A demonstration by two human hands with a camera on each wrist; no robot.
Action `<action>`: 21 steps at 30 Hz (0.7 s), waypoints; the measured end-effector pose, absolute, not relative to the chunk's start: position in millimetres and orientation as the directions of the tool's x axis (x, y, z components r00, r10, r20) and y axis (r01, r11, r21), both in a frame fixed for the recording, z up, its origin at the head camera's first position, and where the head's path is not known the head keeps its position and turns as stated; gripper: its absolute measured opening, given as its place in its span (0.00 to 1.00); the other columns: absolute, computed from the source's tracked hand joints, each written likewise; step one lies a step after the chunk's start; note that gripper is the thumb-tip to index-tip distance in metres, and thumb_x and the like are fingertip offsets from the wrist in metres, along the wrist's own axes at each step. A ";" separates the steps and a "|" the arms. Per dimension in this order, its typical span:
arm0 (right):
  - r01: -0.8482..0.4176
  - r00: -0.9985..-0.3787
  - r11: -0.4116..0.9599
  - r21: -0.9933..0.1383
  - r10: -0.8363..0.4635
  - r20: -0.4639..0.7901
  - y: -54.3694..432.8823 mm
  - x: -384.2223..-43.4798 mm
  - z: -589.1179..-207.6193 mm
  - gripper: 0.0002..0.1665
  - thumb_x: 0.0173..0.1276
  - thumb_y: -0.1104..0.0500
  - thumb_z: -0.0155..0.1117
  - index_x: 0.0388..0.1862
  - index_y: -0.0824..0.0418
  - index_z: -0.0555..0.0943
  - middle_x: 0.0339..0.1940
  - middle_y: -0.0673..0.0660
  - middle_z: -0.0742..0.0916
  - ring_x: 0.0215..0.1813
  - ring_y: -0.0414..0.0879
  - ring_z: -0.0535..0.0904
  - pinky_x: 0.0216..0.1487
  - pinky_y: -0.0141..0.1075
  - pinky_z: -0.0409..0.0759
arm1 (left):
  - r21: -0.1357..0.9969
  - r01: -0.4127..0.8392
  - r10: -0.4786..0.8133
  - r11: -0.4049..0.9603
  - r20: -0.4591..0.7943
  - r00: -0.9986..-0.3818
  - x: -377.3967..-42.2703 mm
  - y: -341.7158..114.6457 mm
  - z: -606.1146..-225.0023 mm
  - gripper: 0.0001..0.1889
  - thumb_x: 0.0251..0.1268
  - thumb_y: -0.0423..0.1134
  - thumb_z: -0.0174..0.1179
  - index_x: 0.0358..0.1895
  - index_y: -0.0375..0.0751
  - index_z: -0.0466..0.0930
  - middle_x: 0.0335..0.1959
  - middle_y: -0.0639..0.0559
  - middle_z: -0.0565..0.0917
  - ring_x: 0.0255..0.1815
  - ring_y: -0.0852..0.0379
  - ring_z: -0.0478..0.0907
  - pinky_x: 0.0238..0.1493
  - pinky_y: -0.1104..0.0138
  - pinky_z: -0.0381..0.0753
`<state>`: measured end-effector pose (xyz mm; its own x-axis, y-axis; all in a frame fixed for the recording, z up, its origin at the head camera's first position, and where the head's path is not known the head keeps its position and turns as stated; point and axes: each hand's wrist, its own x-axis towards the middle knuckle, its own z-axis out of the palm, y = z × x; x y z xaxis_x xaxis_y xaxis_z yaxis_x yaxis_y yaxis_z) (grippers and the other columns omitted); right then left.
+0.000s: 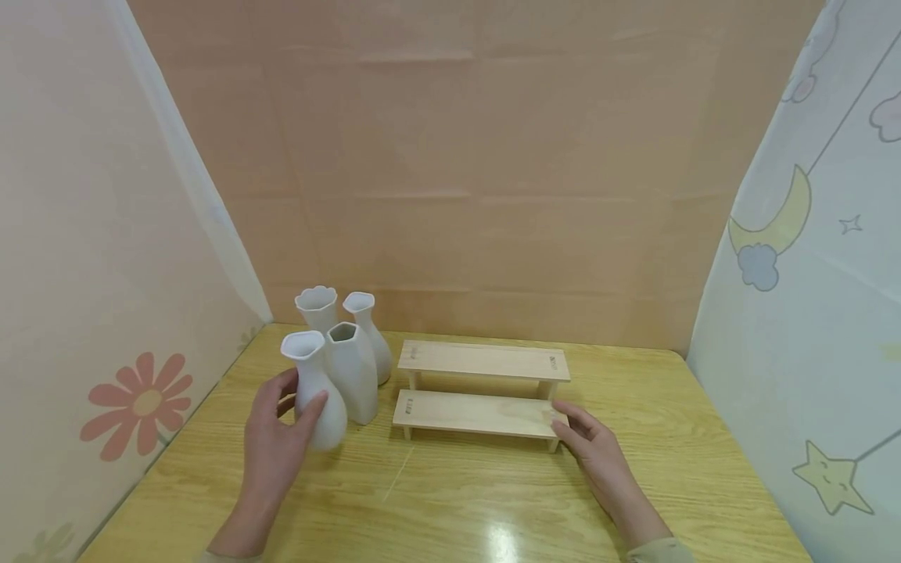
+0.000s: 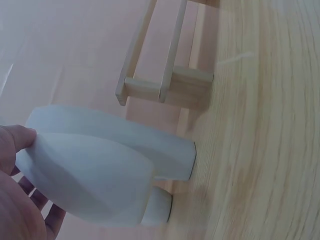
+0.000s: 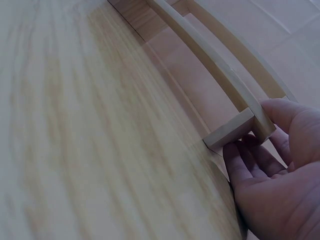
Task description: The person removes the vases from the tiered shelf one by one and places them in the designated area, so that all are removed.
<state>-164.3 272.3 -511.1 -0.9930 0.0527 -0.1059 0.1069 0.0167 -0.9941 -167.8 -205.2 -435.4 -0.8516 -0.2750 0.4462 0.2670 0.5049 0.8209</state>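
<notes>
My left hand (image 1: 274,422) grips a white vase (image 1: 325,414) with a narrow neck and flared rim, thumb on the near side. Its base hangs just above the table in the left wrist view, where the vase body (image 2: 95,175) partly covers other vases. Close behind it are a white vase with a five-sided mouth (image 1: 355,375), a scalloped-rim vase (image 1: 318,305) and another narrow-necked vase (image 1: 373,336). At the right end of the low wooden shelf (image 1: 479,413), my right hand (image 1: 598,453) pinches the board's corner, thumb on top and fingers below by the leg (image 3: 230,129).
A second, taller wooden shelf (image 1: 486,360) stands right behind the low one. Both rest on a wood-grain table (image 1: 450,500). An orange-brown backdrop (image 1: 493,172) rises at the back, with printed cloth panels (image 1: 809,328) at either side.
</notes>
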 end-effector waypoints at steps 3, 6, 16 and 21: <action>0.109 -0.993 0.024 -0.994 0.059 -0.107 271.7 -165.2 -511.4 0.40 0.82 0.51 0.72 0.84 0.64 0.70 0.92 0.61 0.57 0.91 0.59 0.47 0.84 0.48 0.55 | 0.815 0.268 -0.288 0.513 0.458 -0.841 -171.2 -210.4 -437.4 0.26 0.74 0.32 0.74 0.71 0.33 0.78 0.61 0.42 0.82 0.60 0.56 0.76 0.60 0.68 0.77; 0.110 -0.992 0.027 -0.994 0.056 -0.109 271.3 -165.8 -511.3 0.40 0.82 0.50 0.71 0.85 0.64 0.70 0.92 0.61 0.57 0.91 0.59 0.47 0.84 0.48 0.55 | 0.816 0.267 -0.298 0.513 0.461 -0.836 -175.5 -215.0 -439.1 0.26 0.74 0.32 0.74 0.71 0.33 0.78 0.62 0.41 0.82 0.60 0.55 0.76 0.61 0.67 0.77; 0.102 -0.994 0.013 -0.995 0.047 -0.101 273.1 -166.0 -512.3 0.41 0.83 0.49 0.71 0.85 0.64 0.69 0.92 0.61 0.56 0.92 0.59 0.46 0.86 0.50 0.53 | 0.833 0.257 -0.336 0.489 0.452 -0.826 -196.1 -224.6 -451.0 0.26 0.77 0.35 0.72 0.73 0.34 0.78 0.64 0.41 0.81 0.62 0.54 0.75 0.63 0.61 0.76; 0.101 -0.994 0.017 -0.995 0.051 -0.101 273.5 -166.9 -513.5 0.41 0.82 0.49 0.71 0.85 0.63 0.70 0.92 0.60 0.57 0.92 0.59 0.46 0.85 0.50 0.55 | 0.840 0.251 -0.362 0.482 0.452 -0.816 -210.5 -226.5 -460.7 0.26 0.77 0.34 0.72 0.72 0.32 0.78 0.64 0.39 0.80 0.63 0.49 0.76 0.64 0.57 0.77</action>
<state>-166.9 273.5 -513.5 -0.9936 0.0506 -0.1005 0.1015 0.0167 -0.9947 -210.5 -226.5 -460.7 -0.8155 -0.3620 0.4515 0.2509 0.4819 0.8395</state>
